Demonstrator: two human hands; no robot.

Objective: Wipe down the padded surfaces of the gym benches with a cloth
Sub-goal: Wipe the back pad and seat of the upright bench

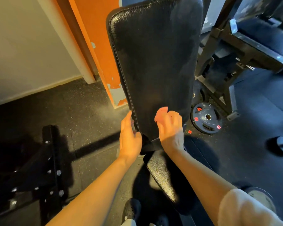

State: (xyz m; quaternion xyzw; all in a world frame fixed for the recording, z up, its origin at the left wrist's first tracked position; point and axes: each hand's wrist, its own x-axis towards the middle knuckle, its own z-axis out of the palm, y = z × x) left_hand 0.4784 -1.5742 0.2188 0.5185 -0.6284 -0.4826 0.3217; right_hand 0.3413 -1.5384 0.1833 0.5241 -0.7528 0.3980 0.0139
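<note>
- While bunched in the right hand (pixel 169 126), cloth (pixel 161 114) shows only as a pinkish scrap above the curled fingers, pressed to the lower end of the backrest (pixel 153 62).
- Left hand (pixel 129 136): holding nothing, fingers fairly straight and together, lying along the pad's left edge near the bottom corner – steadying it, by the look of things.
- Backrest raised steeply, black, grained like vinyl, stitched round the rim; faint dull streaks across the upper half, dust or drying moisture, hard to tell which.
- Seat pad (pixel 162 173) below, tilted toward the camera, apart from the backrest across a narrow gap at the hinge.
- Cloth likely thin, light and limp – best kept wadded in the palm under flat pressure, otherwise prone to fold and skid on the slick cover.
- Padding probably firm with slight give; no risk from a hard press, though seams may trap grime and want a fingertip pass.
- Second bench (pixel 260 38) at upper right, weight plate (pixel 207 118) on the floor beside the frame.
</note>
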